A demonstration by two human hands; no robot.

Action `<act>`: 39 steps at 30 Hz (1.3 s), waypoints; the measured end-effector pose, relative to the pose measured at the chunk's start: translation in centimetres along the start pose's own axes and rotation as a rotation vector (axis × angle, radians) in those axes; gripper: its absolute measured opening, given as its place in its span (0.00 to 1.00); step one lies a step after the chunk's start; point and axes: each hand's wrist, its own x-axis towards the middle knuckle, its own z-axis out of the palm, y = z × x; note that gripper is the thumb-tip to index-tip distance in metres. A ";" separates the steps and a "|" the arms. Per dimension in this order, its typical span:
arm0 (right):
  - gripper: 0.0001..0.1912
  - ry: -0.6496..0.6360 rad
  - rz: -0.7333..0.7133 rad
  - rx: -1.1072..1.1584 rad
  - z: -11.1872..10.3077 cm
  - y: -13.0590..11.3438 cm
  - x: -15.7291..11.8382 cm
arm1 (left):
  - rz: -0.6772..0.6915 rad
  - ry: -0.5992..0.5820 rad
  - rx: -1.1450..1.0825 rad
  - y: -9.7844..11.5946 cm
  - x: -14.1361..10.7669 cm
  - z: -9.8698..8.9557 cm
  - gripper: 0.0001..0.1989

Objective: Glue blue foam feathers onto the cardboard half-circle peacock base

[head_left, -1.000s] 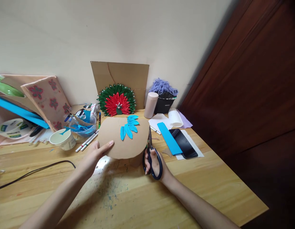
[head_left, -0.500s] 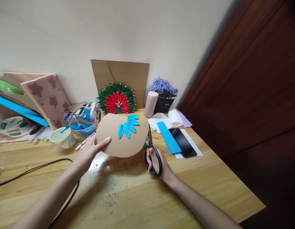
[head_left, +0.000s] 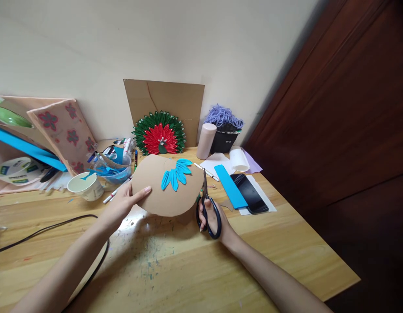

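The left hand (head_left: 124, 199) pinches the cardboard piece (head_left: 168, 204) closed-fingered; the right hand (head_left: 217, 219) grips scissors (head_left: 210, 217) at its right edge. Left of the cardboard piece, a plastic tub (head_left: 115, 177) holds blue scraps (head_left: 112, 170).

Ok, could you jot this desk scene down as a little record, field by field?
Left hand: grips the cardboard, thumb on top
Right hand: holds scissors, blades pointing up by the cardboard's right edge
On the cardboard: blue petals
Behind: red and green fan, brown board, bottle, purple yarn
Right side: blue strip, phone
Left side: cup, tub of blue scraps
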 end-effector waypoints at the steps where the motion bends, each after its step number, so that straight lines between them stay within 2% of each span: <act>1: 0.30 -0.001 0.008 -0.007 0.0 -0.2 -0.1 | -0.006 0.008 0.001 0.0 0.1 -0.1 0.27; 6: 0.27 0.009 0.053 -0.048 -0.4 -0.6 -0.1 | -0.012 0.020 0.020 -0.3 0.5 -0.8 0.27; 11: 0.20 -0.031 0.057 -0.188 -1.1 -0.7 0.2 | 0.021 0.016 0.026 -0.7 1.3 -2.2 0.28; 16: 0.14 -0.037 0.023 -0.330 -1.8 -1.3 0.1 | 0.052 0.080 0.073 -0.7 1.7 -3.1 0.27; 19: 0.16 0.004 0.011 -0.295 -2.0 -1.4 0.3 | 0.053 0.089 0.071 -0.6 1.8 -3.3 0.27; 22: 0.23 0.062 -0.001 -0.101 -2.0 -1.1 1.0 | 0.054 0.071 0.064 -0.6 1.7 -3.3 0.28; 24: 0.26 0.052 -0.007 0.071 -1.9 -1.0 1.4 | 0.054 0.029 0.060 -0.6 1.6 -3.1 0.28; 26: 0.24 0.019 -0.002 0.201 -1.9 -0.9 1.6 | 0.045 -0.036 0.048 -0.5 1.4 -2.8 0.27; 29: 0.16 -0.072 0.031 0.282 -1.9 -1.0 1.5 | 0.031 -0.117 0.027 -0.4 1.1 -2.4 0.26; 32: 0.14 -0.136 0.065 0.301 -1.6 -1.5 0.9 | 0.039 -0.105 0.028 -0.4 1.1 -2.0 0.25; 36: 0.13 0.022 0.019 0.352 -0.9 -2.0 0.5 | -0.010 0.013 -0.067 -1.5 0.9 -0.4 0.23; 38: 0.12 0.076 0.012 0.368 -0.4 -1.9 0.3 | -0.081 -0.074 -0.199 -2.4 0.5 1.0 0.22; 39: 0.12 0.077 0.016 0.353 -0.1 -1.8 0.2 | -0.106 -0.159 -0.243 -2.8 0.2 1.8 0.22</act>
